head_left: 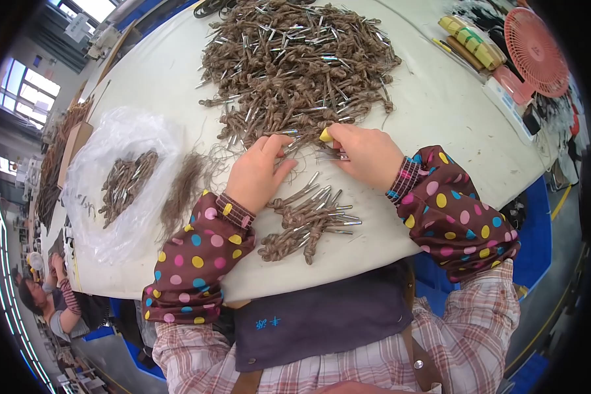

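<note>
My left hand (259,172) is at the near edge of a large heap of brown knotted cords (295,65) with silvery metal tips. Its thumb and fingers curl around the end of a knotted cord, mostly hidden by them. Facing it, my right hand (369,156) is closed, with a yellow cover (326,135) on one fingertip. From under that hand pokes a small pointed metal tool (335,156), which looks like thread snips. Between my forearms lies a smaller bunch of the same knotted cords (312,222), tips mostly pointing right.
Left of my hands, a clear plastic bag (98,243) holds more cords, beside a tuft of loose brown thread (182,190). At the far right stand a pink fan (536,52) and a yellow package (471,41). Another person (52,305) sits beyond the table's left edge.
</note>
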Available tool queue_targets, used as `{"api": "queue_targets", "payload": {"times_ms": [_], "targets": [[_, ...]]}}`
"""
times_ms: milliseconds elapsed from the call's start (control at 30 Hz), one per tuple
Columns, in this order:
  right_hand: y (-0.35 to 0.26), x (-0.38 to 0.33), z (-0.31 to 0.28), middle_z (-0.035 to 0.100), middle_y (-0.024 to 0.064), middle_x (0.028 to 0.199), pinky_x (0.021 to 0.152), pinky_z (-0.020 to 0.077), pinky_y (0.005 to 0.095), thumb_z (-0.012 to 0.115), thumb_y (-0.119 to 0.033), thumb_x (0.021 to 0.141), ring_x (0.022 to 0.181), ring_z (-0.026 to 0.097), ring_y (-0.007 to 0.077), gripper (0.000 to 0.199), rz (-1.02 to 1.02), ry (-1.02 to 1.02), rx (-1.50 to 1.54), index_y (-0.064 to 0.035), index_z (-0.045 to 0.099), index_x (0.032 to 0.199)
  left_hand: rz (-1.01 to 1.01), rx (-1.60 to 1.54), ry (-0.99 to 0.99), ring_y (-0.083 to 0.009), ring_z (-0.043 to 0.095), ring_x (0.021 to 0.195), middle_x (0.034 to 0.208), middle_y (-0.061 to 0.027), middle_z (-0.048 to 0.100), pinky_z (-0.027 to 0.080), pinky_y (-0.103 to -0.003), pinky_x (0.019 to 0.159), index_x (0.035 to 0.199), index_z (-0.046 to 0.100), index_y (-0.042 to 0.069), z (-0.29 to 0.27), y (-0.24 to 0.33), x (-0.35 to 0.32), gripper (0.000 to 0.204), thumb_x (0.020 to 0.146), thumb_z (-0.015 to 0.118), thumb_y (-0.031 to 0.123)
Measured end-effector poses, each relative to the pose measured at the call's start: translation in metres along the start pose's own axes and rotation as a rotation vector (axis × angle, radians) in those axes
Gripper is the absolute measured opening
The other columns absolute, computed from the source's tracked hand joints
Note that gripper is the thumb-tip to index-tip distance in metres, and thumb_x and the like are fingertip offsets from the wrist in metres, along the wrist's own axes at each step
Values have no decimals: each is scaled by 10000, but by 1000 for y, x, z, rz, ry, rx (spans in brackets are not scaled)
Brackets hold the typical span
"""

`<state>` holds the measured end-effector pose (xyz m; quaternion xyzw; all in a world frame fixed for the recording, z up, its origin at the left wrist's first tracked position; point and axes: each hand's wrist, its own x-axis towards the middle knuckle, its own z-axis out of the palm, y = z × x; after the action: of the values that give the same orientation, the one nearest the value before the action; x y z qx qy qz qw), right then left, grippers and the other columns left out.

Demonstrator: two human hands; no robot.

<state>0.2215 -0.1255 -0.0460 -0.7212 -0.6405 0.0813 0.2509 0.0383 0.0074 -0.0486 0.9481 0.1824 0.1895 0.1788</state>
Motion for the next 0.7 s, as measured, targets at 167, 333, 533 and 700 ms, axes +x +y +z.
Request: {"api": "queue_targets", "payload": {"times_ms": [167, 333, 533, 700], "targets": [[6, 5, 0, 653, 93, 870, 651, 499, 380, 646, -92, 764, 782, 634, 295, 279, 28, -20, -22, -58, 523, 1012, -170, -106, -74, -176, 546, 606, 753, -55, 569, 455, -295, 570, 1024, 572, 65, -14, -14, -8, 219, 811, 623, 65], [-1, 12, -24, 634, 107, 771, 642, 486, 352, 629, -120, 774, 742, 628, 266, 276, -72, 12, 344, -23, 534, 1015, -229, 189, -106, -279, 596, 768, 845, -94, 588, 477, -379, 664, 993, 565, 89, -55, -59, -42, 177, 818, 591, 76], [-17, 28, -33, 636, 34, 827, 679, 427, 217, 632, -115, 839, 740, 548, 68, 305, -62, -211, 606, -10, 499, 1093, -228, 300, -10, -255, 591, 851, 997, -72, 575, 484, -356, 719, 1038, 596, 110, -80, -29, -36, 236, 807, 647, 128], [-29, 34, -30, 635, 20, 828, 672, 420, 207, 638, -114, 840, 736, 546, 54, 316, -108, -237, 590, -15, 495, 1103, -32, -407, -51, -153, 582, 902, 1091, -58, 607, 476, -289, 823, 1175, 572, 42, -67, 17, -13, 379, 814, 675, 91]]}}
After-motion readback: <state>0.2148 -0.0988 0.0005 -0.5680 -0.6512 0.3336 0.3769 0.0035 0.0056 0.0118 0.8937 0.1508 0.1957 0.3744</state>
